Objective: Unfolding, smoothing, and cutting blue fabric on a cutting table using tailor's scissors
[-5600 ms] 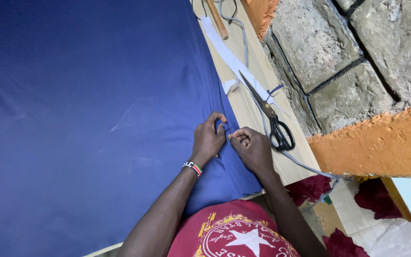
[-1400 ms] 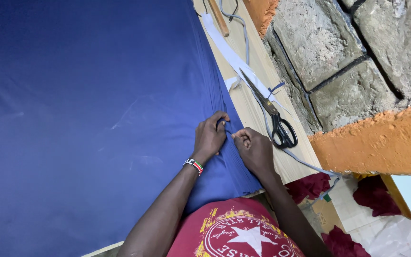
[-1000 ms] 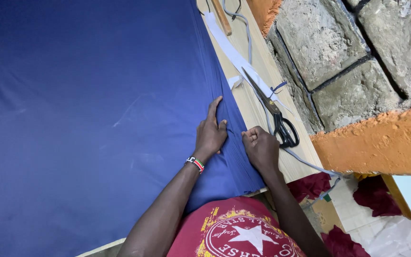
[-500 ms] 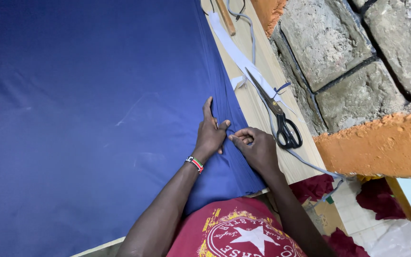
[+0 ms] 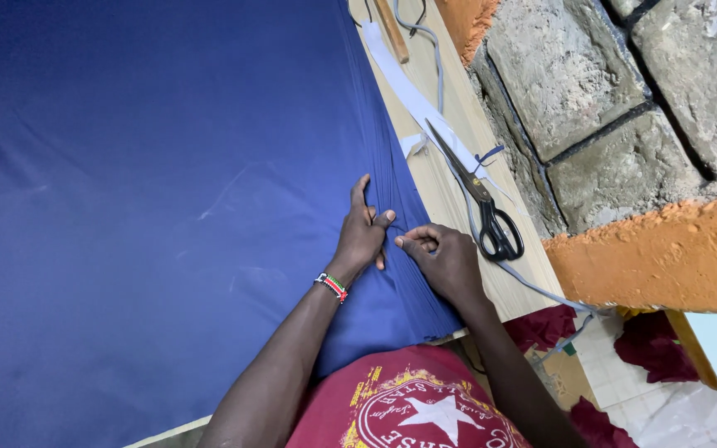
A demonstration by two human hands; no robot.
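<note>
A large dark blue fabric [image 5: 151,191] covers most of the wooden table [image 5: 450,178]. Both hands work at its right edge, close to my body. My left hand [image 5: 363,236] lies on the cloth with the index finger stretched forward, and its thumb pinches a small fold at the edge. My right hand [image 5: 441,259] is curled beside it, fingertips gripping the same fold. The two thumbs nearly touch. A beaded bracelet [image 5: 332,287] is on my left wrist.
Black-handled scissors [image 5: 491,224] lie on the bare wood just right of my right hand. A long white strip [image 5: 412,95] and a thin blue cord [image 5: 437,58] run along the table, with a wooden stick [image 5: 392,29] farther off. A rough stone wall [image 5: 591,99] borders the table.
The hands drew apart a second ago, with the left index finger stretched out, then closed together again on the fabric edge. The scissors and strip have not moved.
</note>
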